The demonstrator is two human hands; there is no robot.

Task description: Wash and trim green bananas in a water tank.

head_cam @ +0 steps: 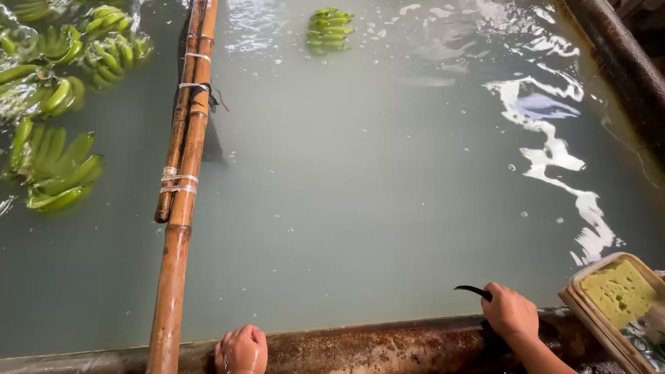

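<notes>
At the bottom of the frame, the left hand [241, 355] rests closed on the rusty tank rim [370, 354]. The right hand [509, 312] grips a curved knife [471, 290] beside a tray [577, 307] with a yellow sponge [618, 292]. Green bananas [55, 171] float at upper left, past 2 bamboo poles [180, 208].

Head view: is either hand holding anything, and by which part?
The right hand grips a small dark curved blade by its hidden handle end. The left hand holds nothing; it rests fisted on the rusty tank rim.
</notes>
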